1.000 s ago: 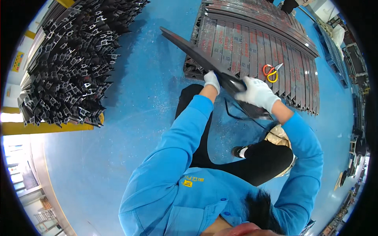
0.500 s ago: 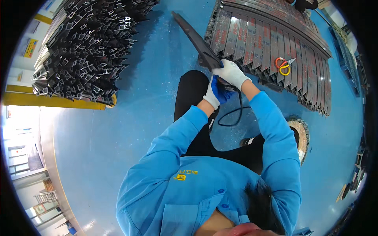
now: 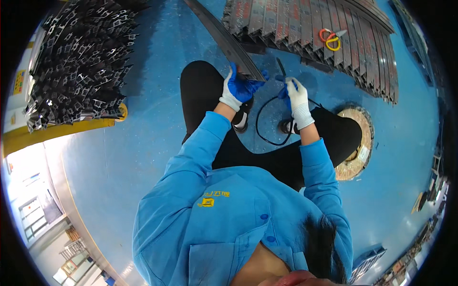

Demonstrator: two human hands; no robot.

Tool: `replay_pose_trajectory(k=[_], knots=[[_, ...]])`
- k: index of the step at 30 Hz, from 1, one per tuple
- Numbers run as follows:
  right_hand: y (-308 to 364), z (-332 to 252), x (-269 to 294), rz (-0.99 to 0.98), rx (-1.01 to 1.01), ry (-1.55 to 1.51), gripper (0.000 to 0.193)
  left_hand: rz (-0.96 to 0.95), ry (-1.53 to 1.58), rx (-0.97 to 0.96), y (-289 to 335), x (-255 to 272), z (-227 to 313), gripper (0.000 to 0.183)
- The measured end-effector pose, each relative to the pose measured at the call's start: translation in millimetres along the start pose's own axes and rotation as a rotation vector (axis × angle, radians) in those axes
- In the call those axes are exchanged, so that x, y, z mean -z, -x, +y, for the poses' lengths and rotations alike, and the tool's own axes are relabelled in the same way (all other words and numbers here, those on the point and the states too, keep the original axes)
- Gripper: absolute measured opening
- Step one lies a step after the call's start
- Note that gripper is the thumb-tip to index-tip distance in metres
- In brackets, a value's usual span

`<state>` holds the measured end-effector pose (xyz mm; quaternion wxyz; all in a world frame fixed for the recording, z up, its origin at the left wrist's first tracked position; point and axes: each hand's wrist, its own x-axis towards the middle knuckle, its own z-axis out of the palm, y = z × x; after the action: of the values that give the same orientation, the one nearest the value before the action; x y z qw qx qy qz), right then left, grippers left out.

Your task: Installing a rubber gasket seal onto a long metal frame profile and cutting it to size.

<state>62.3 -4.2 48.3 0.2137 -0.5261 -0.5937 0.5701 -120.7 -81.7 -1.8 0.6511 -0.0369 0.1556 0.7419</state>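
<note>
My left hand [image 3: 238, 90], in a white glove with a blue palm, is closed around the near end of a long dark profile bar [image 3: 222, 42]. The bar slants away to the far left, past the top edge of the view. To the right of the bar's end, my right hand [image 3: 297, 97], gloved the same way, pinches a thin black strip [image 3: 258, 122]. A short free end of the strip sticks up beyond the fingers. Below, the strip hangs in a loop between my knees. Bar and strip end look apart.
A stack of dark profiles [image 3: 353, 57] lies at the far right, with red-and-yellow scissors [image 3: 333, 40] on top. At the left, bundled profiles [image 3: 81, 66] rest by a yellow beam [image 3: 71, 132]. A round wrapped coil [image 3: 350, 169] sits on the blue floor beside my right knee.
My right hand has left the bar, moved right and nearer, and now holds the black strip. The left hand keeps the bar, whose near end has come closer. The view has shifted.
</note>
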Motion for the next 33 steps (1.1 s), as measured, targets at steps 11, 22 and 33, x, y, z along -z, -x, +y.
replay_pose_trajectory(k=[11, 22, 33], knots=[[41.5, -2.7, -20.0, 0.079, -0.018, 0.090, 0.033, 0.189, -0.124, -0.004, -5.0, 3.3, -6.4, 0.048], [25.9, 15.3, -35.0, 0.082, -0.034, 0.015, 0.022, 0.305, 0.032, -0.030, -3.7, -26.7, -6.5, 0.042], [32.2, 14.2, -37.0, 0.005, -0.110, 0.081, 0.020, 0.345, -0.004, 0.003, 0.1, -9.5, -18.8, 0.040]])
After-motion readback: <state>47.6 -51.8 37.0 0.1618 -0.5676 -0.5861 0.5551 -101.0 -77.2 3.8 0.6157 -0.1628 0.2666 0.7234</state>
